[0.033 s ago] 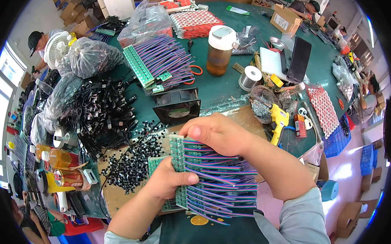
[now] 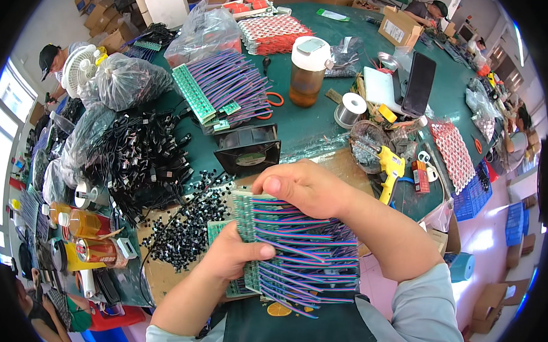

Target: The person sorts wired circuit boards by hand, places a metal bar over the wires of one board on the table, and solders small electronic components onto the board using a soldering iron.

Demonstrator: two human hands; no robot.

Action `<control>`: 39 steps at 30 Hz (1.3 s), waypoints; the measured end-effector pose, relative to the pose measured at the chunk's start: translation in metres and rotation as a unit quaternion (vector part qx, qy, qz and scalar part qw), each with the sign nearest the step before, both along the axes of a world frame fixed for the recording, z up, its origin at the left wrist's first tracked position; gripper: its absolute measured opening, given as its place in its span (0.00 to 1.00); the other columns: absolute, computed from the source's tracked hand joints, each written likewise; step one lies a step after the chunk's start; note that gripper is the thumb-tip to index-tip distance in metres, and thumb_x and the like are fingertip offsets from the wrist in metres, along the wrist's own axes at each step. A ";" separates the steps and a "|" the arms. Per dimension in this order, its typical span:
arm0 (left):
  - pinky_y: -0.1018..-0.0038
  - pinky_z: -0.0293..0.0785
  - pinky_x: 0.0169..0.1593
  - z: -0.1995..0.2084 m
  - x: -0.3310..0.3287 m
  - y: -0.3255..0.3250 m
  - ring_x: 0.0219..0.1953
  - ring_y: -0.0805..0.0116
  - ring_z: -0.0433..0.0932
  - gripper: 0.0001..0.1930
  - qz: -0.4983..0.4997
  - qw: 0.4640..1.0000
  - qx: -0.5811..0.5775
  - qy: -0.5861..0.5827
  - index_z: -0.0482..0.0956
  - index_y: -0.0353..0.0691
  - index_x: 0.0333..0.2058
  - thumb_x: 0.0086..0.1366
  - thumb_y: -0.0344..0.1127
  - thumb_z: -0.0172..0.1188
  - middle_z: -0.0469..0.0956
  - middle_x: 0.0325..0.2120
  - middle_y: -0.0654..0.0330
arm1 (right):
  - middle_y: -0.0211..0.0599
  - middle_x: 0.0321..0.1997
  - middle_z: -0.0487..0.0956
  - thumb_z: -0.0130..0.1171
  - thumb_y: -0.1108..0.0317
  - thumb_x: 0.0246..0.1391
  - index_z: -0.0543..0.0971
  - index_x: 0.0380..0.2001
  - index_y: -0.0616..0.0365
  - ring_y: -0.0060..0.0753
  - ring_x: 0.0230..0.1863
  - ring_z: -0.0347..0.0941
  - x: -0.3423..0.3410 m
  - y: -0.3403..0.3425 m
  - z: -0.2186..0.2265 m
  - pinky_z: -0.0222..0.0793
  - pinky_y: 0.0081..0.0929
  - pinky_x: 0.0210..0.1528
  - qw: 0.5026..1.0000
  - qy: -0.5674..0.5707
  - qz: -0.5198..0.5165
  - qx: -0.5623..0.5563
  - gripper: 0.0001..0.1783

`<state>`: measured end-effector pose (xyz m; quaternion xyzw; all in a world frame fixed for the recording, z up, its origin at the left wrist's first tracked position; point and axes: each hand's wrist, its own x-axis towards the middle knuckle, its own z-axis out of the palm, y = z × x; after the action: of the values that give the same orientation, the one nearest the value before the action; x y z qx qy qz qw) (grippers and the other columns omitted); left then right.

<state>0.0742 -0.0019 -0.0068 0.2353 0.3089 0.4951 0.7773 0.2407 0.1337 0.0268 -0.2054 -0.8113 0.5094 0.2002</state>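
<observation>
Both of my hands hold a thick stack of small green circuit boards (image 2: pixel 248 215) with purple, blue and red wires (image 2: pixel 307 256) fanning out to the right. My left hand (image 2: pixel 235 254) grips the stack from below, thumb on top of the boards. My right hand (image 2: pixel 303 187) presses on the stack from above, fingers curled over the board edges. A pile of small black parts (image 2: pixel 184 228) lies on the brown board just left of my hands.
A black fan (image 2: pixel 247 149) sits ahead of my hands. Another stack of wired boards (image 2: pixel 219 88), a brown jar (image 2: pixel 306 72), a solder spool (image 2: pixel 350 108), a yellow glue gun (image 2: pixel 392 169), black cables (image 2: pixel 135 157), bagged parts and drink cans (image 2: pixel 93 249) crowd the green table. Other people work at the edges.
</observation>
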 end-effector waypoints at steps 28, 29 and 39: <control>0.56 0.66 0.63 -0.017 0.055 0.008 0.58 0.56 0.71 0.33 0.035 0.981 -0.001 -0.190 0.64 0.35 0.61 0.57 0.29 0.65 0.72 0.56 0.52 | 0.23 0.19 0.69 0.60 0.43 0.57 0.78 0.31 0.57 0.15 0.20 0.64 -0.012 0.038 0.026 0.58 0.18 0.23 0.922 -0.097 -0.313 -0.205 0.25; 0.56 0.66 0.63 -0.019 0.056 0.008 0.58 0.56 0.71 0.32 0.047 0.984 -0.012 -0.172 0.64 0.35 0.61 0.58 0.28 0.64 0.72 0.56 0.52 | 0.23 0.20 0.70 0.59 0.43 0.58 0.78 0.32 0.57 0.16 0.21 0.66 -0.009 0.037 0.028 0.60 0.18 0.25 0.916 -0.079 -0.327 -0.217 0.24; 0.56 0.75 0.56 0.061 -0.050 0.084 0.50 0.57 0.78 0.23 0.271 0.954 0.119 0.050 0.68 0.32 0.56 0.63 0.31 0.60 0.77 0.49 0.52 | 0.35 0.36 0.78 0.62 0.53 0.56 0.78 0.44 0.60 0.28 0.37 0.74 0.056 0.006 0.009 0.71 0.27 0.42 0.940 -0.082 -0.331 -0.008 0.22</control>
<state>0.0241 0.0819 0.0540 0.2581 0.3377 0.7081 0.5638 0.2967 0.1397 0.0358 -0.5054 -0.7068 0.4022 0.2886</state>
